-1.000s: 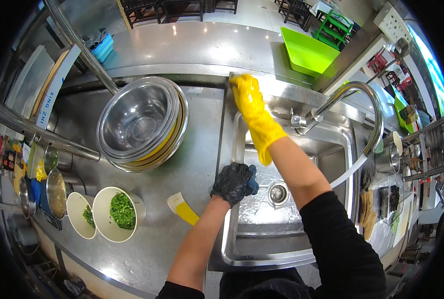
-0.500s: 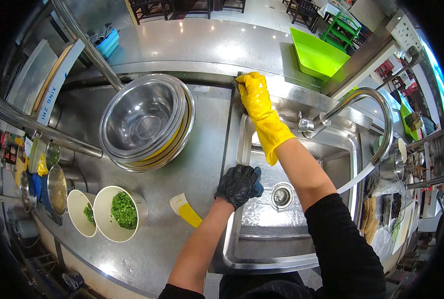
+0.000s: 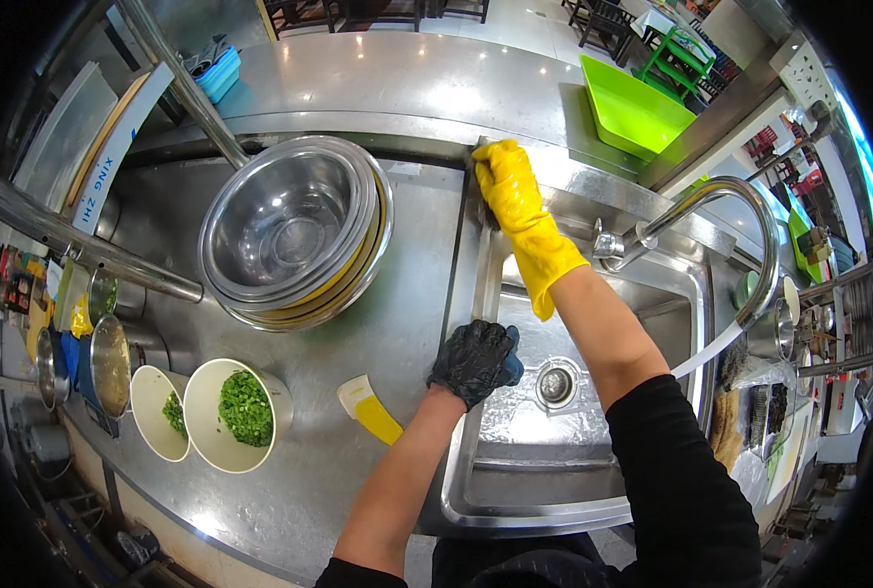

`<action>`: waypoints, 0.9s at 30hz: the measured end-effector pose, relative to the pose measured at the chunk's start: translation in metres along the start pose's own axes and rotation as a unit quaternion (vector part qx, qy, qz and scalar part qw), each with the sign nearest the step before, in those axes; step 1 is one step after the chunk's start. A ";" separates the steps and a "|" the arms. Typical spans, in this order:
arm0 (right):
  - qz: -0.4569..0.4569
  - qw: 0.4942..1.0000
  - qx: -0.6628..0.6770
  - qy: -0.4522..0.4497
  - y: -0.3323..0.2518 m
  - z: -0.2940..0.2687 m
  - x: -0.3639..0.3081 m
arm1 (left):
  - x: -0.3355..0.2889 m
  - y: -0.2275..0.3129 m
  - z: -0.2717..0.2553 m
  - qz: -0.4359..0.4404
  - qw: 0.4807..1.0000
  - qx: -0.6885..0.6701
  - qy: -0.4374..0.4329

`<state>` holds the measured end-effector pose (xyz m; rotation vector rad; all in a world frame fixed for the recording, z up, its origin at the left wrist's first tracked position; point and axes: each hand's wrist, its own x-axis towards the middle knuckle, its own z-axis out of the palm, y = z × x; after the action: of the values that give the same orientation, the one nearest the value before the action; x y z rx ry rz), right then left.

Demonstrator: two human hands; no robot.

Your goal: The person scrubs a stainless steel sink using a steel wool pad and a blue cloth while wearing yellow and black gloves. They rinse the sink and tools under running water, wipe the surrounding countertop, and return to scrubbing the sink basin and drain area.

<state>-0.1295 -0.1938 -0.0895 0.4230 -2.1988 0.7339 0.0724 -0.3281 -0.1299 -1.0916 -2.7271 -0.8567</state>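
A dark blue piece [image 3: 512, 370], too covered to name, sits against the black-gloved left hand [image 3: 473, 363], by the left rim of the sink [image 3: 544, 514]. It looks soft and light, probably slippery if wet, and best taken by the end showing past the glove. The left fingers are partly bent; whether they grip it, I cannot tell. The yellow-gloved right hand [image 3: 508, 181] is at the sink's far left corner, fingers curled in, any hold hidden. Stacked metal bowls [image 3: 294, 240] stand on the surface [image 3: 412, 279] to the left.
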 end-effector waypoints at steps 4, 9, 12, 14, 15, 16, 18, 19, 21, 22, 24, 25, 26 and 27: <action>0.046 0.999 -0.004 0.002 -0.001 0.003 0.017 | -0.004 -0.005 0.006 -0.020 0.999 -0.004 -0.046; -0.011 0.999 -0.033 -0.020 0.003 -0.006 0.008 | -0.003 -0.003 0.005 -0.010 0.996 0.020 -0.083; 0.027 0.999 -0.035 -0.026 0.005 -0.003 0.029 | 0.001 -0.004 0.007 -0.016 0.996 0.017 -0.090; 0.041 0.997 -0.058 -0.008 0.018 -0.024 0.015 | 0.001 -0.003 0.006 -0.018 0.996 0.013 -0.081; 0.047 0.997 -0.067 0.000 0.027 -0.035 0.006 | -0.001 -0.003 0.004 -0.021 0.997 0.011 -0.076; 0.050 0.995 -0.090 0.019 0.038 -0.044 0.001 | -0.002 -0.003 0.002 -0.025 0.997 0.010 -0.070; 0.080 0.986 -0.131 0.064 0.045 -0.065 0.000 | -0.002 -0.004 0.000 -0.023 0.997 0.007 -0.073; 0.134 0.976 -0.155 0.081 0.042 -0.062 -0.003 | -0.002 -0.005 -0.002 -0.024 0.997 0.007 -0.073; 0.121 0.971 -0.200 0.052 0.044 -0.051 -0.001 | 0.002 0.000 0.000 -0.023 0.997 0.005 -0.079; 0.098 0.975 -0.197 -0.033 0.042 -0.032 0.004 | 0.004 0.001 0.001 -0.024 0.996 0.006 -0.084; 0.051 0.985 -0.154 -0.056 -0.011 0.003 0.005 | -0.002 -0.007 0.013 -0.022 0.996 0.014 -0.088; 0.058 0.992 -0.105 -0.048 -0.024 0.002 0.007 | -0.002 -0.010 0.016 -0.017 0.996 0.018 -0.088; 0.071 0.989 -0.110 -0.066 -0.022 -0.002 0.009 | -0.002 -0.010 0.015 -0.011 0.996 0.021 -0.081; 0.080 0.986 -0.114 -0.086 -0.019 -0.007 0.010 | -0.004 -0.010 0.013 -0.009 0.997 0.022 -0.070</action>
<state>-0.1231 -0.2047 -0.0711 0.2024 -2.4690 0.5354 0.0705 -0.3294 -0.1460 -1.1627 -2.8578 -0.7456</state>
